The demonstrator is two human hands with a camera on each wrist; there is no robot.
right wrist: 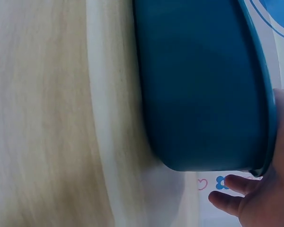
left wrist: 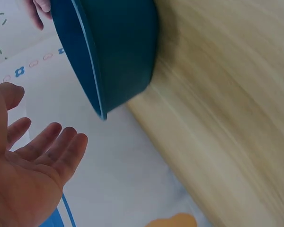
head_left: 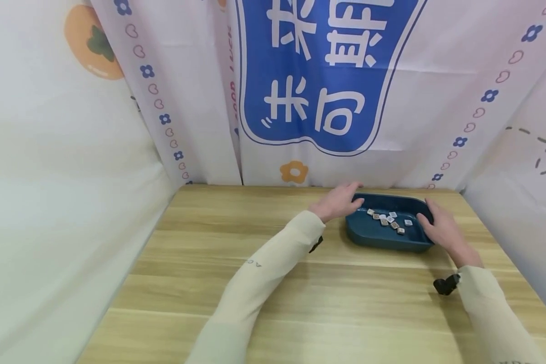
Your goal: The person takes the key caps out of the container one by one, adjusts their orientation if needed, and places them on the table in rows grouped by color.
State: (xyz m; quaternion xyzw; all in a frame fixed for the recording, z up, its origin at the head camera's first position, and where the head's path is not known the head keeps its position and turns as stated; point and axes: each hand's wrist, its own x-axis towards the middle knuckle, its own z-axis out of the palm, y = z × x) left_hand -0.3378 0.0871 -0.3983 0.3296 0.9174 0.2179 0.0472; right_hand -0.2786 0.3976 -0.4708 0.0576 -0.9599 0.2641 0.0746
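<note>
A dark teal tray with a raised rim stands toward the back right of the table. Several small square pieces, whitish and brownish with marks too small to read, lie loose inside it. My left hand is at the tray's left end. In the left wrist view, the fingers are spread and relaxed, with a gap between them and the rim. At the opposite end my right hand grips the rim, thumb over the inside and the other fingers outside; the right wrist view shows fingertips past the tray's corner.
The wood-grain table reaches back to a printed cloth hanging along its far edge. Pale cloth also hangs at the left and right sides. A dark wrist device sits by the right cuff.
</note>
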